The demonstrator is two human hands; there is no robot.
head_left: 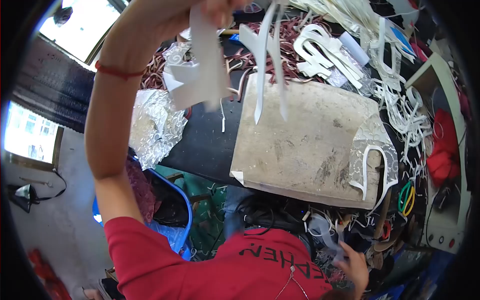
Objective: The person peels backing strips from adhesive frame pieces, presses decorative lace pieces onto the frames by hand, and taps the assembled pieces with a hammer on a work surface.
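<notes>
My left hand (217, 11) is raised at the top edge, its fingers closed round white strips (205, 55) that hang down, blurred by motion. Other white strips (261, 65) dangle beside them over the back of a worn beige board (300, 135). Low at the right, my right hand (354, 265) is beside the red shirt, near a translucent whitish piece (325, 232); blur hides whether its fingers hold it. A patterned pale piece with a white looped edge (367, 155) lies on the board's right side.
Maroon strips (300, 40) are heaped behind the board, with white cut pieces (315, 47) on them. Crinkled clear plastic (157, 125) lies at the left of the black table (205, 145). White cords (400, 110) hang at the right. A blue basket (187, 215) stands below.
</notes>
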